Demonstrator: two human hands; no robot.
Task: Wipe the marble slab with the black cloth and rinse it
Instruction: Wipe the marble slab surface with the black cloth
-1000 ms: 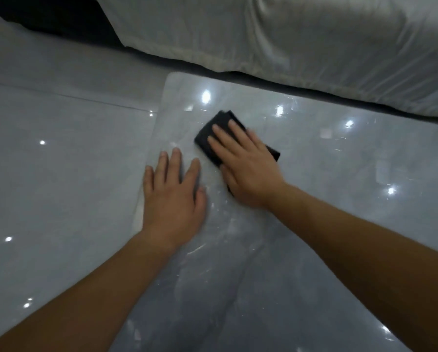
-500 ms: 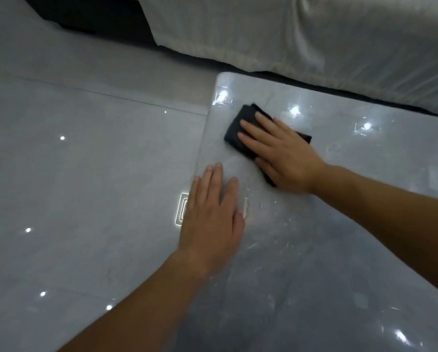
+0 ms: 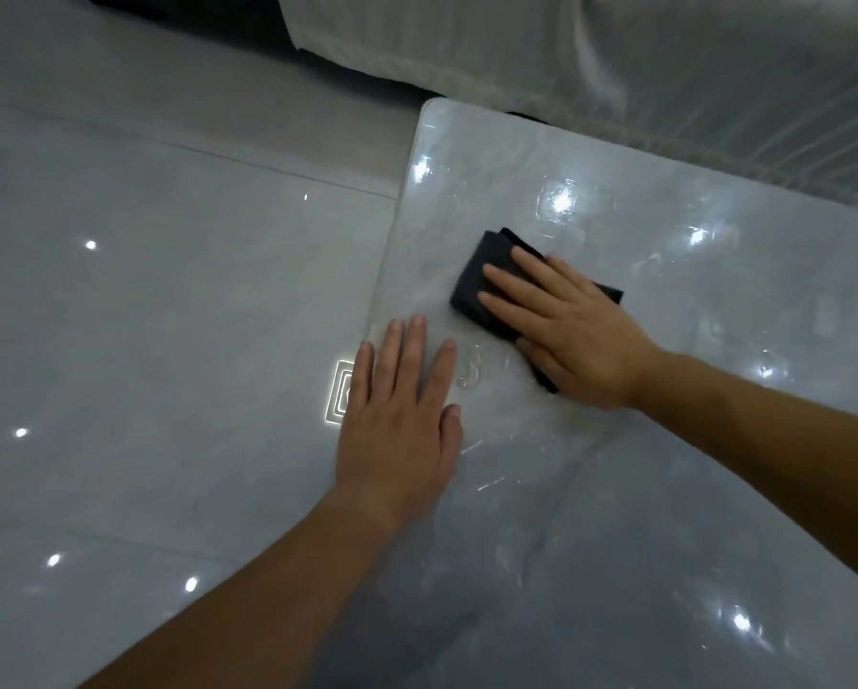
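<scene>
A glossy grey tiled floor (image 3: pixel 143 300) fills the left of the view, dotted with reflected ceiling lights, and a pale draped sheet (image 3: pixel 615 62) hangs across the top, its hem just beyond the far edge of the work surface. The marble slab (image 3: pixel 690 440) takes up the right and lower part of the view, its rounded far-left corner near the sheet and its left edge running down toward the person. Its surface looks wet and streaked, with small puddles and smears around the hands, so the wiping seems well under way near this left edge; how much of the rest has been covered I cannot tell, and the rinse looks not yet done, since no tap, basin or bucket shows. The left hand (image 3: pixel 399 430) lies flat on the slab's left edge, palm down, fingers (image 3: pixel 407 350) close together and straight, holding nothing and apparently bracing. The right hand (image 3: pixel 576 335) presses flat on the black cloth (image 3: pixel 481 281), fingers slightly spread and laid across it rather than curled round it. The folded cloth lies on the slab near the left edge, just beyond the left hand's fingertips, its far corners sticking out past the right hand.
</scene>
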